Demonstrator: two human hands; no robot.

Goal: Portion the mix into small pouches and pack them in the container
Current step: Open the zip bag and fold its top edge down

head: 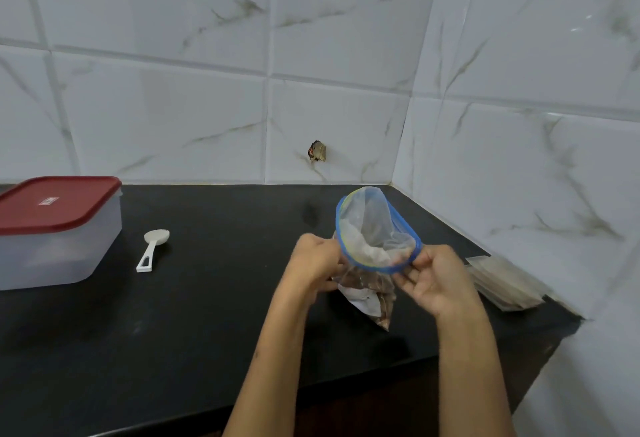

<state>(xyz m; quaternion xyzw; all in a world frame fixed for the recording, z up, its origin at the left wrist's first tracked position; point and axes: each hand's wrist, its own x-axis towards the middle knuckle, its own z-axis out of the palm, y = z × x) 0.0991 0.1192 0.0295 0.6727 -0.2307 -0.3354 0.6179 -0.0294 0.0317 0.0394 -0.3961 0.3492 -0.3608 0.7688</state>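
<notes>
Both hands [317, 260] [431, 275] at zip bag [372, 228] rim, mouth open, over counter [214, 298].

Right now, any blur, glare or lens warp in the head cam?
Head view: both hands, left hand and right hand, are slightly motion-soft, as is the zip bag; wide-angle bend bows the tile lines and counter edge; small glare streaks on the right wall tiles; light soft, shadows faint.

Soft even indoor light, faint glare on right wall tiles [581, 24], wide-angle bending at edges, slight blur overall
</notes>
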